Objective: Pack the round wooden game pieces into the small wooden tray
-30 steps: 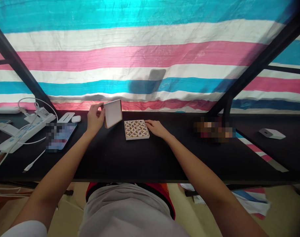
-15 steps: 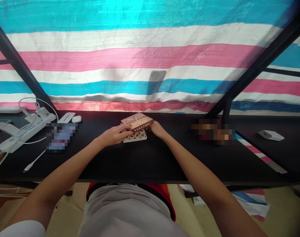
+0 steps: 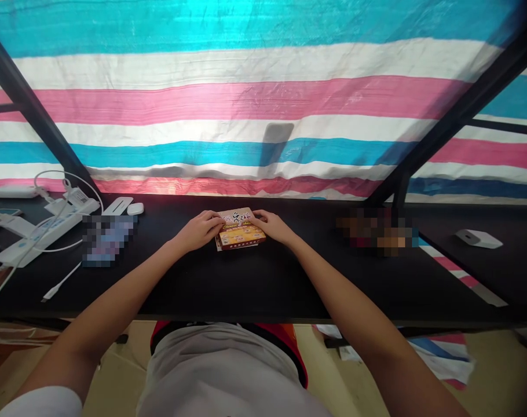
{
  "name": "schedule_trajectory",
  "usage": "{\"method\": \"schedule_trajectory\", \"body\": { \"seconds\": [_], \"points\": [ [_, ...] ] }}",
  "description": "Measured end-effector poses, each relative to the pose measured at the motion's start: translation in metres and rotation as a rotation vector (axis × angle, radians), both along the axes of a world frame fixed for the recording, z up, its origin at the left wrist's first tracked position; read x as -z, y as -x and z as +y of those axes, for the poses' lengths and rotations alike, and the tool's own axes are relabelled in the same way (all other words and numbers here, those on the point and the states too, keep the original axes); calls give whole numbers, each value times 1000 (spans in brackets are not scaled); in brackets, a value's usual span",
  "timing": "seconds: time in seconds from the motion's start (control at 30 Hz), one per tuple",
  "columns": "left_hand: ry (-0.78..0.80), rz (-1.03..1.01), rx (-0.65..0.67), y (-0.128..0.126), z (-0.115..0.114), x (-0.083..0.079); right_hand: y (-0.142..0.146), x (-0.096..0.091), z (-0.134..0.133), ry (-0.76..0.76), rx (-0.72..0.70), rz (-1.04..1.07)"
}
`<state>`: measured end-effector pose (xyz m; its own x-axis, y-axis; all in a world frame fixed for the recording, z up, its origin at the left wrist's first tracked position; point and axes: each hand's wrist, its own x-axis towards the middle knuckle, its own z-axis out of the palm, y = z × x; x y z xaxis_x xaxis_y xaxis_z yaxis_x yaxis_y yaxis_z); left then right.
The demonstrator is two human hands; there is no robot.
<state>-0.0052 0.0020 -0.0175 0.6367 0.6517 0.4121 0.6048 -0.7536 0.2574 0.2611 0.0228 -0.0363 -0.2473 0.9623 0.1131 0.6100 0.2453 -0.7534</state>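
Box lid (image 3: 242,234) is held between left hand (image 3: 201,231) at nine o'clock and right hand (image 3: 275,227) at two; white tray (image 3: 219,247) edge protrudes toward seven.

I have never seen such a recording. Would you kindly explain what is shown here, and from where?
There is no machine: these are a person's bare hands, seen by a camera worn on the head. The left hand and right hand touch opposite sides of a printed lid; how firmly they grip is unclear. A pale tray edge shows beneath it, on the black table. Leftward lie a white power strip and a pixelated item; another pixelated thing lies rightward.
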Motion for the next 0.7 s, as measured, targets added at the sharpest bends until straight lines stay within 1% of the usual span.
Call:
{"method": "schedule_trajectory", "body": {
  "seconds": [0.13,0.23,0.3,0.33,0.43,0.5,0.53,0.6,0.7],
  "points": [
    [123,25,-96,3,3,3,2,1,-2,-44,-25,-98],
    [206,74,-114,4,3,4,3,2,-3,-64,-51,-129],
    [228,112,-143,4,3,3,3,2,-2,-69,-68,-141],
    [225,131,-182,4,2,2,4,2,-2,-69,-69,-144],
    [196,180,-374,3,2,1,4,1,-2,-58,-45,-174],
    [217,220,-453,2,2,1,5,-1,-3,-51,-45,-213],
    [242,228,-454,1,2,2,5,-2,-4,-52,-53,-233],
    [294,179,-407,0,3,4,6,-4,-5,-69,-67,-265],
    [368,-27,-372,-6,4,7,8,-3,-6,-90,-38,-281]
  ]
}}
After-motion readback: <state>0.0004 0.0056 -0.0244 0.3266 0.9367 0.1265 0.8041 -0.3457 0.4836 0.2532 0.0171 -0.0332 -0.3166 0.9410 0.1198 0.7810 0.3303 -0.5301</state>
